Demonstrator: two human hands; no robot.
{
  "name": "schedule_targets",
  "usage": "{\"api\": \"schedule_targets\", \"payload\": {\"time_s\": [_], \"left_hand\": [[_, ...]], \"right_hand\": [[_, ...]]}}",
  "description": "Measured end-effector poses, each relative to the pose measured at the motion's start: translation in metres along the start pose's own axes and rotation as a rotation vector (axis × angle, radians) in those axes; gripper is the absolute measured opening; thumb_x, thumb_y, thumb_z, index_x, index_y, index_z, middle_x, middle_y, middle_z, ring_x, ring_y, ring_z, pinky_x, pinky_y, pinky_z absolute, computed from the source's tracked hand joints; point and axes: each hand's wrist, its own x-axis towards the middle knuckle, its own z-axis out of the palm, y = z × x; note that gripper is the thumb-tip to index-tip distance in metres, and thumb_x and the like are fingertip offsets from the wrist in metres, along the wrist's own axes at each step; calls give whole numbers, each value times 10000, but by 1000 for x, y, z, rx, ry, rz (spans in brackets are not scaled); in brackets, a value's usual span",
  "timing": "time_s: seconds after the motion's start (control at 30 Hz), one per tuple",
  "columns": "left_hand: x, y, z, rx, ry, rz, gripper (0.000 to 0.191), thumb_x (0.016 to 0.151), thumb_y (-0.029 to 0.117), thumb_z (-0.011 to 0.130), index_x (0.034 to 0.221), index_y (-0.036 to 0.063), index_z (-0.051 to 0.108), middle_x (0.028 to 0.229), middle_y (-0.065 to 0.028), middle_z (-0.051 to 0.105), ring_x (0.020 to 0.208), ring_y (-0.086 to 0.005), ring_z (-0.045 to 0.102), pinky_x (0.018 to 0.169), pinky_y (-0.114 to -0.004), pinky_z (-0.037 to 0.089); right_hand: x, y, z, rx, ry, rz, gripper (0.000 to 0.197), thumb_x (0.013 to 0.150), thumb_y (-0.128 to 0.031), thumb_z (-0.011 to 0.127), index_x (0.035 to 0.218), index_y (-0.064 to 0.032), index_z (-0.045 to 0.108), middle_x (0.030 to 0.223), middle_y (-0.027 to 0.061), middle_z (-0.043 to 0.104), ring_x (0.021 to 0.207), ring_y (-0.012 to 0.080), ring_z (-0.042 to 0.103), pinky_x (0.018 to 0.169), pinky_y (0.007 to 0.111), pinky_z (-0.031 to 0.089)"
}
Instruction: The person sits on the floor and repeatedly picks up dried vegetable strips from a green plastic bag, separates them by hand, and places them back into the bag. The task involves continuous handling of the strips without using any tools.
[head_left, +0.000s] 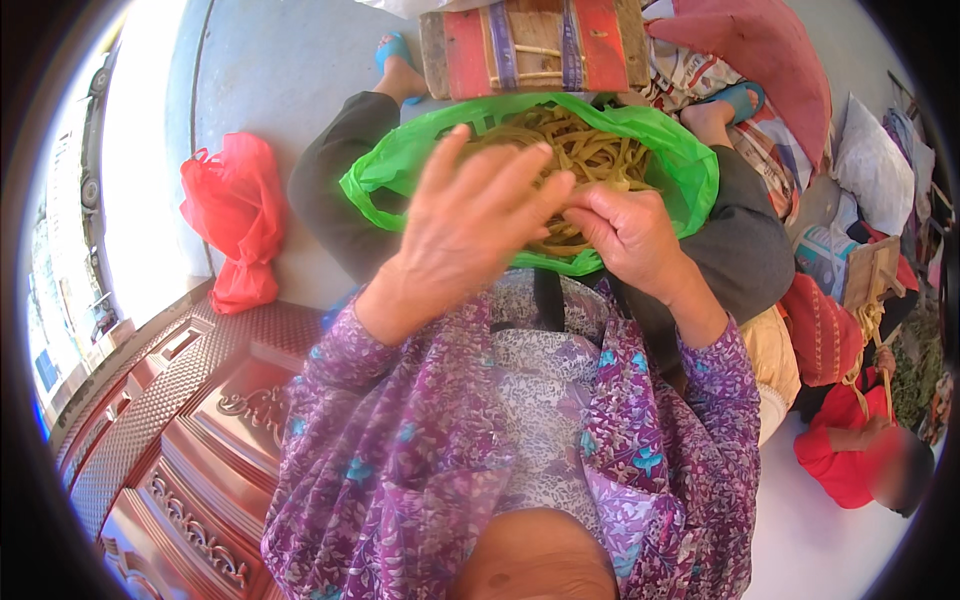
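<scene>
My left hand (480, 202) is spread over a green plastic bag (684, 154), its back towards me and its fingers apart and motion-blurred. Nothing shows between those fingers; its thumb is mostly hidden. Just to the right, my right hand (634, 232) has thumb and forefinger pinched together, close to the left fingertips. A thin strip seems to run into that pinch, though the fingers cover most of it. Inside the bag lies a tangled heap of flat, brownish-yellow strips (600, 146). The bag rests between my bent legs, its mouth wide.
Beyond the bag stands a wooden block or stool (529, 49) with red and purple bands. A red bag (238, 217) lies left, near a brown embossed metal panel (217, 420). At right are a pink cloth (780, 67), a white sack (874, 165) and a person in red (844, 457).
</scene>
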Motion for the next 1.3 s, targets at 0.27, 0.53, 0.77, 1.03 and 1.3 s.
{"api": "schedule_targets", "payload": {"time_s": [0.27,0.53,0.77,1.03,1.3], "left_hand": [[-36,-9,0,-110,-290,148,132,759,202,691,844,125,626,767,-9,543,855,-190,583,1043,-514,393],[1,-46,11,-1020,-290,-505,184,932,49,609,1088,-22,677,880,-62,630,820,-155,596,743,-274,476],[59,-87,-2,-581,119,-489,166,877,24,643,1032,-20,682,882,-30,636,779,-83,565,720,-236,462],[59,-107,26,-664,192,-557,138,844,6,649,972,-23,690,806,-4,619,765,-69,539,715,-232,457],[23,-84,6,-594,142,-429,199,792,87,720,976,13,717,854,-99,685,788,-178,652,714,-290,507]], "right_hand": [[-30,-1,-13,-62,-329,-37,91,879,-169,678,853,-110,614,593,116,561,546,321,596,489,416,443],[37,4,-35,-378,-28,-232,103,861,-117,671,945,-81,622,767,76,616,667,263,636,549,370,493],[108,15,-60,-708,240,-406,154,852,-110,680,981,-81,603,802,48,574,669,227,639,530,338,493],[130,54,-53,-599,163,-368,83,875,-101,656,943,-92,609,725,85,618,649,265,643,531,370,495],[81,43,-64,-443,262,-196,114,872,-78,664,982,-94,640,760,92,649,674,262,663,561,351,517]]}}
